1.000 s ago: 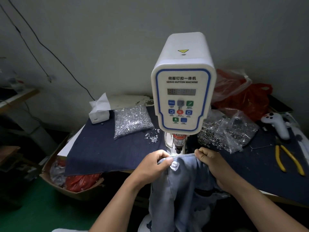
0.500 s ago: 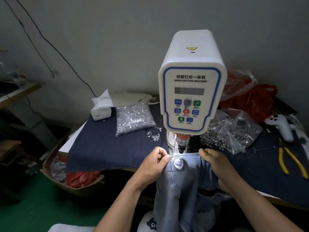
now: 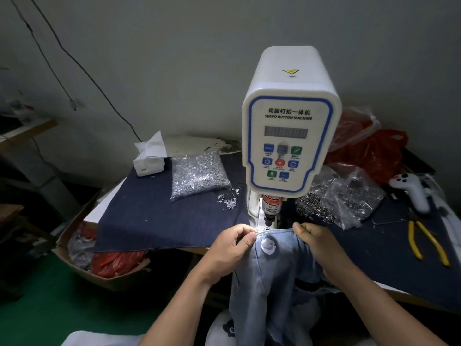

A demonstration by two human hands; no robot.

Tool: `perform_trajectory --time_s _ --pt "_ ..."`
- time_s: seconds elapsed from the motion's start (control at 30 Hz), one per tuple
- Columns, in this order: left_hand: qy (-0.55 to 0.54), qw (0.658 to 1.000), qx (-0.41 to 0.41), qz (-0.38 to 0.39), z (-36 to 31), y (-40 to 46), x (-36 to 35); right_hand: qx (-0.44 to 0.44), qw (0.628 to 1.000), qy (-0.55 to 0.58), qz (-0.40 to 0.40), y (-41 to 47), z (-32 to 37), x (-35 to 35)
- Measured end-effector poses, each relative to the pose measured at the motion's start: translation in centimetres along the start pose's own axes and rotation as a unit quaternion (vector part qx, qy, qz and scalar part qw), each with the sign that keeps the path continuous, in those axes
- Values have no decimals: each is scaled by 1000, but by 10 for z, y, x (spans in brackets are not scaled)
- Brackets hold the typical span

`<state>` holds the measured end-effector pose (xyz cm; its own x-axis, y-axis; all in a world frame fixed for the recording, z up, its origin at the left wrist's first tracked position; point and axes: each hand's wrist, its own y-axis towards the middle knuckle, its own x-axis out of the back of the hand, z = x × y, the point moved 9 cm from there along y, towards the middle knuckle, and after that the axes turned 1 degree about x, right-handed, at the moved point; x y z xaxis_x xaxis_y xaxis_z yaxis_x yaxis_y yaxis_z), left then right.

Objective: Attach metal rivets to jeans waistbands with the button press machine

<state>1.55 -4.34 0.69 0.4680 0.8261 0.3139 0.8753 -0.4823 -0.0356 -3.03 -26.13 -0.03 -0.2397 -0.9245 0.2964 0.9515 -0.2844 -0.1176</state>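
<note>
A white servo button machine (image 3: 290, 136) with a blue-rimmed control panel stands at the table's middle; its red-labelled press head (image 3: 271, 208) points down. Light blue jeans (image 3: 272, 278) hang off the table's front edge, their waistband edge stretched just below the press head. My left hand (image 3: 233, 248) pinches the waistband at its left. My right hand (image 3: 315, 239) grips it at the right. A round white patch (image 3: 268, 245) shows on the denim between my hands. The lower die is hidden under the cloth.
A clear bag of silver rivets (image 3: 199, 174) and loose ones lie left of the machine on dark denim cloth (image 3: 149, 221). A bag of dark metal parts (image 3: 341, 201), yellow pliers (image 3: 427, 245), a white controller (image 3: 411, 191) and red bags sit right. A tissue box (image 3: 149, 158) stands behind.
The view has shifted, so the machine sits further right in frame. My hands still hold the waistband taut, now slightly nearer the press head.
</note>
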Motion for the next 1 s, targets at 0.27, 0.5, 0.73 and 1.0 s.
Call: perform_trajectory --time_s 0.27,0.5,0.73,1.0 --pt "-126 991 -10 45 0 -14 -11 14 990 95 106 -9 4 -15" --pt "-185 982 15 38 5 -19 -21 97 980 23 171 -19 15 -15" --pt "59 995 -1 -86 7 -7 -7 103 994 -30 9 -5 14 -5" --pt "89 989 -10 -119 2 6 -4 77 995 -59 -21 1 14 -2"
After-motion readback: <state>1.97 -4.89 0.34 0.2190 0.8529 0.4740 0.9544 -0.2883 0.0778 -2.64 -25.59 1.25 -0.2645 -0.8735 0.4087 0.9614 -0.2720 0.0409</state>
